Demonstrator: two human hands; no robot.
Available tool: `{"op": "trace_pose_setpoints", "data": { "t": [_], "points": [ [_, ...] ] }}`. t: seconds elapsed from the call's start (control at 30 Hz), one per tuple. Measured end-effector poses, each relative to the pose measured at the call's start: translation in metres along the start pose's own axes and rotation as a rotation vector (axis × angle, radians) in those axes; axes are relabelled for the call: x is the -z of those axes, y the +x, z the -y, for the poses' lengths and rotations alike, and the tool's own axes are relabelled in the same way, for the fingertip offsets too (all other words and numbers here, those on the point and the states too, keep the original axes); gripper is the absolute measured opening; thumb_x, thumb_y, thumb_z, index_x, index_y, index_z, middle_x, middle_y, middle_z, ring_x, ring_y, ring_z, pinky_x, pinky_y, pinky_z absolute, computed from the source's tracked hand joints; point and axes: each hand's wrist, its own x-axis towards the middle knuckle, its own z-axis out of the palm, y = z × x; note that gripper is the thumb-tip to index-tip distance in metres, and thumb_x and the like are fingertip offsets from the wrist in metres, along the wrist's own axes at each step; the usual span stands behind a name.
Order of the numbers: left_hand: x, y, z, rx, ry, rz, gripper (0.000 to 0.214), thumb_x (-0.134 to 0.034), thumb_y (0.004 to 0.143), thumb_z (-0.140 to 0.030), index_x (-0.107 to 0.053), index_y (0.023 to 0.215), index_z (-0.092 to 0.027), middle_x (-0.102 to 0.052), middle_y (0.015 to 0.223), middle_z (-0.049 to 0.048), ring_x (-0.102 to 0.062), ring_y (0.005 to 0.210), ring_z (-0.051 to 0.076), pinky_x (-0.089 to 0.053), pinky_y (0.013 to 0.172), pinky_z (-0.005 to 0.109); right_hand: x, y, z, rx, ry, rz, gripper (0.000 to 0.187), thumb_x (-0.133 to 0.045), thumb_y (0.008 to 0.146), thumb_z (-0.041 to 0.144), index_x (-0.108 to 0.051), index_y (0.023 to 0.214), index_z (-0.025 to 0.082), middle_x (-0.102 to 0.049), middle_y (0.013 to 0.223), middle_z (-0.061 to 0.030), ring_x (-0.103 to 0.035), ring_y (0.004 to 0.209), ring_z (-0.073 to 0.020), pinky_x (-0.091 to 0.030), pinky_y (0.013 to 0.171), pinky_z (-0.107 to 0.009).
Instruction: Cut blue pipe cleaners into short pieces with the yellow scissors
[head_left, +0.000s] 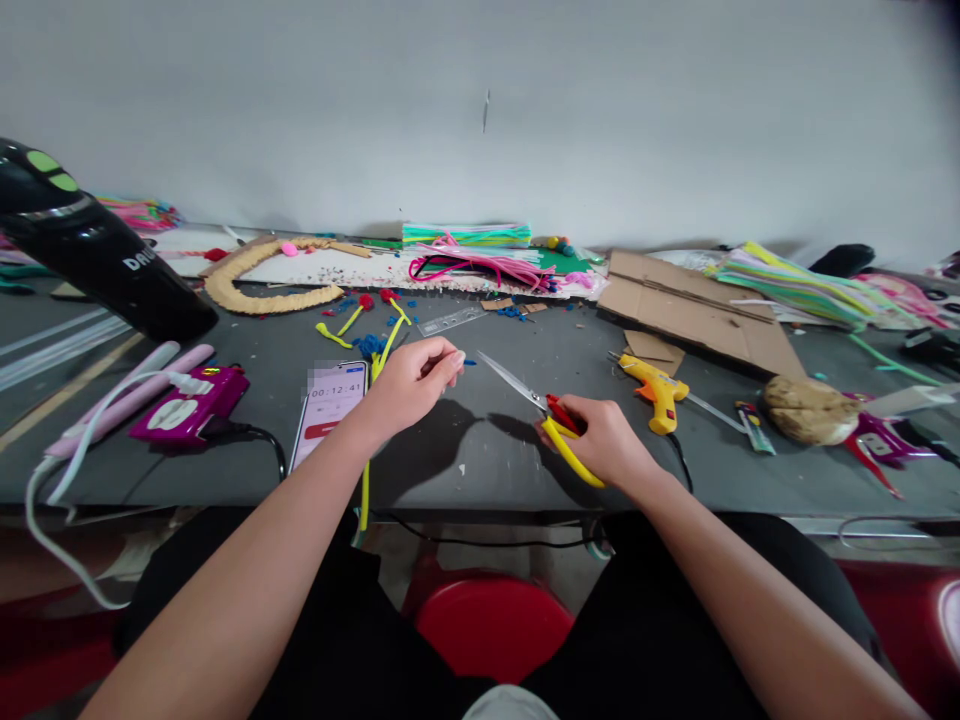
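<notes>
My left hand (421, 382) is closed in a pinch over the middle of the table. A short blue fuzzy strand (470, 362), apparently pipe cleaner, pokes out past its fingertips. To the right, my right hand (600, 440) grips a pair of scissors (517, 382) with red and yellow handles. Their blades look nearly closed and point up-left toward the blue strand, apart from it. A yellow pipe cleaner (365, 500) passes under my left forearm and hangs over the front edge. Beside that hand lie a blue clump (367, 346) and a red-tipped yellow stem (349, 322).
A phone (330, 395) showing a timer lies left of my left hand. Farther left are a purple device (191, 405) and a black tumbler (97, 240). A yellow glue gun (656, 390) and cardboard (697, 320) lie to the right. Pipe cleaner bundles (465, 235) line the wall.
</notes>
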Motion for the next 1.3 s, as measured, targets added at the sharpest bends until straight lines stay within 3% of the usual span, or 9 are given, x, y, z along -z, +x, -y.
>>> {"op": "trace_pose_setpoints", "data": {
  "t": [0.67,0.9,1.3],
  "points": [
    [0.0003,-0.0005,-0.0015,0.007,0.026,0.009,0.028,-0.05,0.096,-0.038,-0.059,0.078,-0.018,-0.061,0.071,0.001,-0.054,0.064,0.013,-0.041,0.061,0.026,-0.0026,0.0015,-0.0059,0.065,-0.048,-0.007,0.028,-0.063,0.079,0.036,-0.045,0.065,0.02,-0.038,0.057,0.0056,-0.025,0.059,-0.0107,-0.022,0.055,-0.027],
    [0.0008,-0.0005,-0.003,0.002,0.044,-0.007,0.027,-0.052,0.094,-0.037,-0.06,0.077,-0.018,-0.061,0.069,0.0016,-0.053,0.062,0.013,-0.04,0.058,0.026,0.0015,-0.0002,-0.001,0.031,-0.026,0.008,0.036,-0.063,0.08,0.046,-0.044,0.064,0.02,-0.041,0.055,0.005,-0.027,0.058,-0.0112,-0.022,0.053,-0.026],
    [0.0001,-0.0007,-0.0035,0.007,0.045,0.001,0.027,-0.052,0.094,-0.037,-0.059,0.076,-0.018,-0.061,0.069,0.0012,-0.053,0.062,0.013,-0.041,0.059,0.026,-0.0004,-0.0001,-0.0041,0.06,-0.049,0.017,0.032,-0.062,0.081,0.042,-0.045,0.065,0.02,-0.042,0.056,0.0052,-0.025,0.059,-0.0113,-0.021,0.055,-0.027]
  ]
}}
